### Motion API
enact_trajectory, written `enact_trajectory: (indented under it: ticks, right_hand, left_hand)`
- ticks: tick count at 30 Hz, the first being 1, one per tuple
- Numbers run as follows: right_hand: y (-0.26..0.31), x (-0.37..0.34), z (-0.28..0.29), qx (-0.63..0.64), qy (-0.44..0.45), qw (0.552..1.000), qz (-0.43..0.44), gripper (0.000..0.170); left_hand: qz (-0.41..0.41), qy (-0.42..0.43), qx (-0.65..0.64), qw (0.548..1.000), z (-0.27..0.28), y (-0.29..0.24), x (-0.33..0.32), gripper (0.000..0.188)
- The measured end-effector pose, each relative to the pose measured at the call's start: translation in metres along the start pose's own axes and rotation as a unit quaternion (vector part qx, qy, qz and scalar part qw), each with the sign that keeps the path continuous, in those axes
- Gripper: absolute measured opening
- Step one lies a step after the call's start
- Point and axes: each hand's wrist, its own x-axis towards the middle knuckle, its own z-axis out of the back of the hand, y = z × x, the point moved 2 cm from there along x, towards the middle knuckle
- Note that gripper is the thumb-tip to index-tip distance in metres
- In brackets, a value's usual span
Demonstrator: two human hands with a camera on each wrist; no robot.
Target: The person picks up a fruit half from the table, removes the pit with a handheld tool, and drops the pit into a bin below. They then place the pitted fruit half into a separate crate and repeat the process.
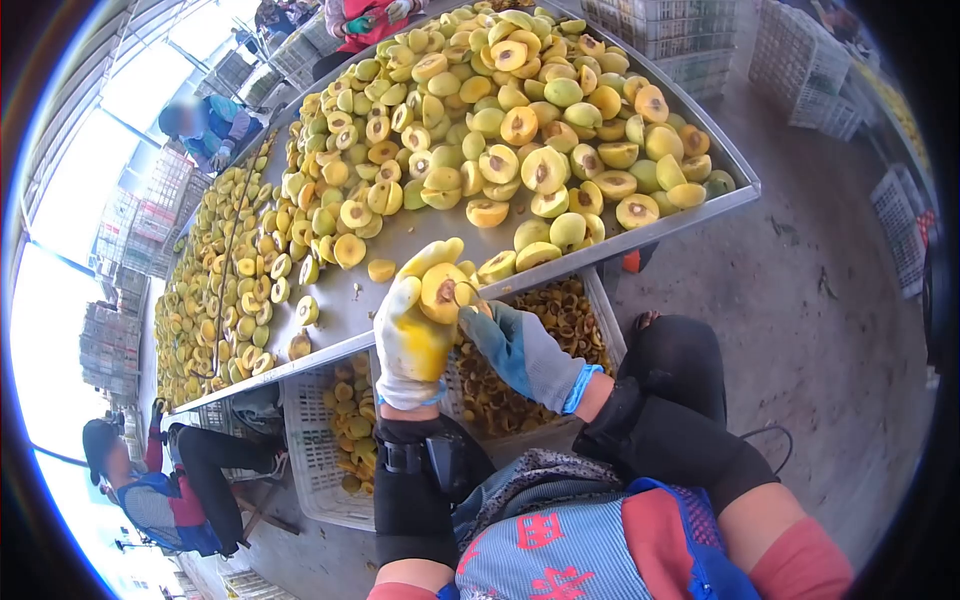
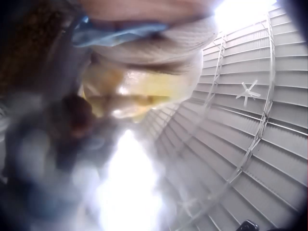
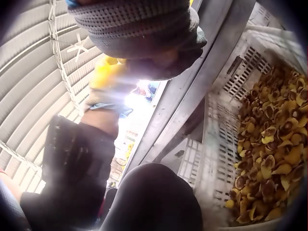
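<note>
The left hand point(image 1: 412, 335), in a white glove stained yellow, holds a halved yellow fruit point(image 1: 440, 292) with its cut face and brown centre turned up. Close against that fruit, the gloved right hand point(image 1: 525, 350) pinches at its right edge with thumb and fingers; whether a tool is in it cannot be made out. Both hands are just off the near edge of a metal table point(image 1: 350, 346) heaped with halved fruit point(image 1: 543, 170). In the left wrist view the left glove point(image 2: 139, 86) is blurred. The right glove point(image 3: 144, 38) hides its fingertips in the right wrist view.
Below the table edge stand a white crate point(image 1: 310, 450) of yellow pieces and another crate point(image 3: 216, 144) filled with brown-centred scraps point(image 3: 269, 159). People sit at the left point(image 1: 150, 500) and at the table's far side point(image 1: 205, 125). Stacked crates point(image 1: 800, 60) stand at the upper right.
</note>
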Motion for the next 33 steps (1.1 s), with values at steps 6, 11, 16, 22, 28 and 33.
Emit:
enact_trajectory:
  ticks: [6, 11, 16, 22, 28, 33]
  right_hand:
    - [-0.001, -0.004, -0.004, 0.047, 0.017, 0.998, -0.033, 0.053]
    - [-0.022, -0.005, -0.011, 0.071, 0.02, 0.997, -0.034, 0.059]
    - [-0.015, -0.013, -0.011, 0.031, 0.037, 0.997, -0.066, 0.055]
    - [-0.02, -0.018, -0.018, 0.045, 0.012, 0.998, -0.036, 0.05]
    - [-0.013, -0.021, -0.018, 0.075, 0.019, 0.996, -0.051, 0.048]
    - [-0.034, -0.021, -0.023, 0.091, 0.061, 0.994, -0.021, 0.034]
  left_hand:
    - [0.036, -0.098, -0.081, 0.991, -0.024, 0.004, -0.017, 0.03]
    - [0.095, -0.194, -0.194, 0.957, -0.035, 0.013, -0.023, 0.039]
    - [0.007, -0.136, 0.093, 0.986, -0.013, 0.028, -0.033, 0.039]
    - [-0.022, -0.175, 0.136, 0.975, -0.022, 0.022, -0.038, 0.038]
    - [0.005, -0.201, 0.032, 0.979, -0.032, 0.018, -0.041, 0.029]
    - [0.014, -0.221, 0.108, 0.969, -0.03, 0.012, -0.041, 0.024]
